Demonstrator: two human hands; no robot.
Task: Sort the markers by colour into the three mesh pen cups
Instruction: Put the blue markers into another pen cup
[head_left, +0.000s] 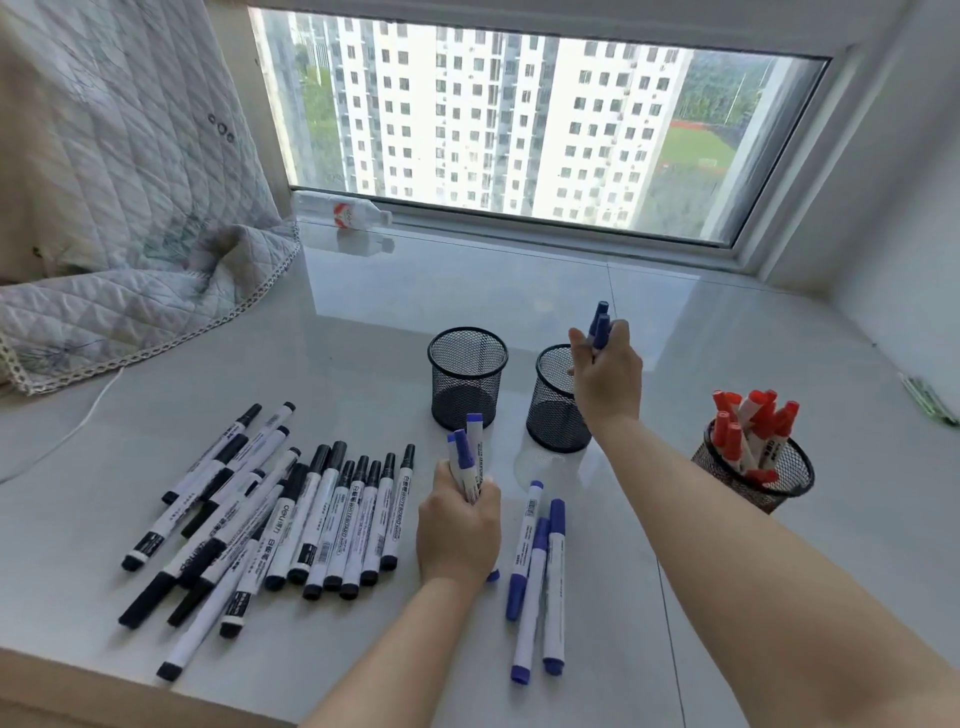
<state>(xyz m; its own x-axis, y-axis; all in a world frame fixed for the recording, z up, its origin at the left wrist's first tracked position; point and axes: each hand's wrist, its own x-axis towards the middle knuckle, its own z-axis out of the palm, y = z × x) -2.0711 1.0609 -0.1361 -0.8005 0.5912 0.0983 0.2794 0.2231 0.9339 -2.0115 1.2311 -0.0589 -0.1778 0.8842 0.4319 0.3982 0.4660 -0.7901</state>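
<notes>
Reds sorted, blues under way, blacks untouched.
Your right hand (605, 374) grips blue markers (599, 325) over the middle cup (557, 400); your left hand (460, 525) clutches more blues (467, 457); black markers (270, 519) wait at nine o'clock.

A glossy white bench (675, 332) under the window carries three black mesh pen cups (467, 376), the rightmost full of red markers (748, 431). Black markers (291, 519) lie heaped at left, three blue markers (540, 571) nearer the middle. A quilted cover (130, 312), a white cable (78, 426) and a plastic bottle (345, 210) lie toward the back left.
</notes>
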